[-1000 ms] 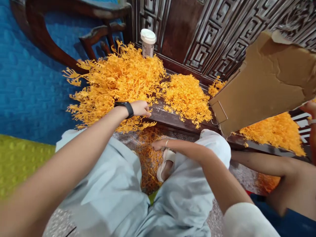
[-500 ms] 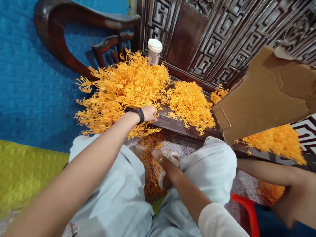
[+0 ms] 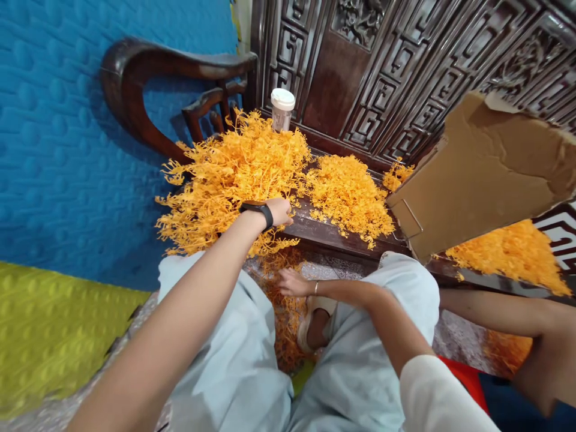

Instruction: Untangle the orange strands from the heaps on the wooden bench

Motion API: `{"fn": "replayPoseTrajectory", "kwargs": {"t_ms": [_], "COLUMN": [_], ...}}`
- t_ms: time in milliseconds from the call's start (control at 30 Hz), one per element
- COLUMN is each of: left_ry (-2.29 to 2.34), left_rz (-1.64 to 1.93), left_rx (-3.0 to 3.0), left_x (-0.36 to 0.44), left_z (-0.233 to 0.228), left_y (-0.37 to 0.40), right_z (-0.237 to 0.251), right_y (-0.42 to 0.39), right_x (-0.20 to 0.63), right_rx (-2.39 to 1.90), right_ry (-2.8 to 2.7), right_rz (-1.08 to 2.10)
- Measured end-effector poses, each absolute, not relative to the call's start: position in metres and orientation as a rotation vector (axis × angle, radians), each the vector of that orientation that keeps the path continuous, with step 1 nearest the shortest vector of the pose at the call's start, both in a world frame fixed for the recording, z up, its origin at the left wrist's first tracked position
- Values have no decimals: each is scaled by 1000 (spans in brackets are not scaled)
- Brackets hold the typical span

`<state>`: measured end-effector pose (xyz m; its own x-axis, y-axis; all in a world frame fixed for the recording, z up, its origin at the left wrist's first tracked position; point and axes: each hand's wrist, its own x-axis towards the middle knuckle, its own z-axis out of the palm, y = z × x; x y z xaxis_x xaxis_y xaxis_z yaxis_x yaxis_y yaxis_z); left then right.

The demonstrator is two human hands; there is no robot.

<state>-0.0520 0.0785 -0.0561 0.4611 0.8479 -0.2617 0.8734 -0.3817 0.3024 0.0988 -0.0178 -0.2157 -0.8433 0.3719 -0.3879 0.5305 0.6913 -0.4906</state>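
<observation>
My left hand (image 3: 279, 212), with a black watch on the wrist, is curled closed at the right edge of a large heap of orange, branching plastic-looking sprigs (image 3: 243, 174). Whatever its fingers hold is hidden. Lower down, between the knees, my right hand (image 3: 294, 282) wears a thin bracelet and has its fingers stretched out. It hovers over or touches darker orange strands (image 3: 288, 336) on the floor; contact is hard to make out. A smaller orange pile (image 3: 348, 195) lies on the dark wooden bench (image 3: 328, 231), right of my left hand.
A white-lidded cup (image 3: 282, 111) stands behind the large heap. At the right, a torn cardboard box (image 3: 486, 174) rests on the bench, beside another orange pile (image 3: 508, 255). Another person's bare limb (image 3: 499, 312) shows there. The bench has a curved armrest (image 3: 130, 102) and carved back (image 3: 333, 90).
My right hand has risen slightly from the floor strands, its fingers now visible. My left hand stays closed by the heap. The view has shifted a little.
</observation>
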Motion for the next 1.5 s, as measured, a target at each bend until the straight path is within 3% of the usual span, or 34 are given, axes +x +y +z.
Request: {"fn": "replayPoseTrajectory", "kwargs": {"t_ms": [100, 167, 333, 433, 500, 600, 700, 767, 933, 1033, 1267, 1500], "left_ry": [1401, 1374, 1393, 1383, 1382, 1390, 1369, 1354, 1174, 1123, 990, 786], "left_rz": [-48, -9, 27, 17, 7, -18, -42, -61, -36, 78, 159, 351], "left_rx": [2289, 2264, 2234, 2249, 2259, 2273, 2276, 2282, 2296, 2281, 2142, 1937], "left_x": [-54, -57, -66, -67, -66, -63, -58, -55, -46, -44, -37, -27], "left_z": [-55, -56, -59, -61, -61, -62, -59, -56, -50, -48, -43, -29], "left_y": [76, 77, 79, 78, 77, 76, 74, 69, 53, 49, 40, 21], "right_z": [-215, -207, -176, -137, -102, -52, -22, -16, -27, -38, -44, -43], "right_y": [-15, -16, -24, -23, -14, 19, 71, 109, 167, 172, 166, 156], "right_x": [105, 113, 131, 139, 147, 163, 185, 204, 246, 251, 203, 160], "right_rx": [532, 552, 1561, 1583, 1446, 1536, 2026, 2372, 3000, 3133, 2681, 2023], "right_ry": [2766, 2814, 2478, 2490, 2799, 3327, 3500, 3418, 2710, 2553, 2802, 3069], "right_rz": [-858, -1028, -1858, -2048, -1848, -1040, -396, -184, -113, -221, -139, -387]}}
